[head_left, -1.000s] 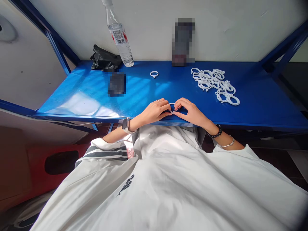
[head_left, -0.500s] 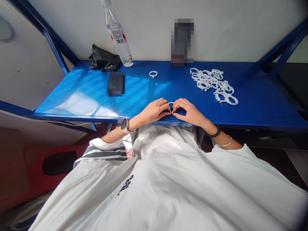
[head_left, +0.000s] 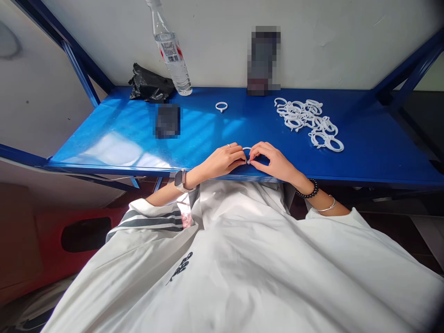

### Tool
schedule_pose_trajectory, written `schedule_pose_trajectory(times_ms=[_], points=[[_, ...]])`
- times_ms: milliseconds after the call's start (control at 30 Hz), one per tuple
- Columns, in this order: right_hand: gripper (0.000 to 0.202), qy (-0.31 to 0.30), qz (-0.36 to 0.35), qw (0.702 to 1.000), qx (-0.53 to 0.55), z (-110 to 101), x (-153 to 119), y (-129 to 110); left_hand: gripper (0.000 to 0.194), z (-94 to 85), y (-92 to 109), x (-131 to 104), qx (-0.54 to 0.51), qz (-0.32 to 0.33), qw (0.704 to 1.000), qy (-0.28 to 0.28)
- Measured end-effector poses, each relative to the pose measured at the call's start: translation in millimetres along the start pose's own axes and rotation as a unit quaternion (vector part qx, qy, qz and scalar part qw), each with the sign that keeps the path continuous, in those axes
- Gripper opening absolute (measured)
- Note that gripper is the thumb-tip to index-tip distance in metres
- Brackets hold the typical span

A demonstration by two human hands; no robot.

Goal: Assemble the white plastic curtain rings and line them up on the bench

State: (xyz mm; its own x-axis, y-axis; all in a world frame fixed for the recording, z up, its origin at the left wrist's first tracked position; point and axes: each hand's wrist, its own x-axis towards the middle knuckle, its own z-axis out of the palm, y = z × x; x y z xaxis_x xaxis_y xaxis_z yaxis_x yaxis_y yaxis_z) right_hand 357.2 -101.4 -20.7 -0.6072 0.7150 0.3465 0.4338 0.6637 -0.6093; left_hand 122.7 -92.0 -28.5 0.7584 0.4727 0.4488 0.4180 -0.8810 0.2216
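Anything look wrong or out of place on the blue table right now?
Nothing looks spilled or broken. One white ring lies by itself, left of the jumbled pile of rings, which seems mildly odd, though perhaps deliberate.

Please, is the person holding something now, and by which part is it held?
Yes, a white ring. The left hand and right hand hold it with fingertips at its near side, around the small clasp.
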Motion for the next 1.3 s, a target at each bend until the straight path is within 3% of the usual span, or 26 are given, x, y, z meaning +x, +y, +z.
schedule_pose_trajectory(times_ms=[867, 1300], points=[[0.006, 0.002, -0.006, 1.0, 0.005, 0.4, -0.1, 0.3, 0.038, -3.3, 3.9, 0.7, -0.005, -0.004, 1.0, -0.031], [0.005, 0.035, 0.025, 0.999, 0.003, 0.3, -1.1, 2.1, 0.024, 0.5, 2.0, 1.2, 0.018, 0.01, 1.0, 0.006]])
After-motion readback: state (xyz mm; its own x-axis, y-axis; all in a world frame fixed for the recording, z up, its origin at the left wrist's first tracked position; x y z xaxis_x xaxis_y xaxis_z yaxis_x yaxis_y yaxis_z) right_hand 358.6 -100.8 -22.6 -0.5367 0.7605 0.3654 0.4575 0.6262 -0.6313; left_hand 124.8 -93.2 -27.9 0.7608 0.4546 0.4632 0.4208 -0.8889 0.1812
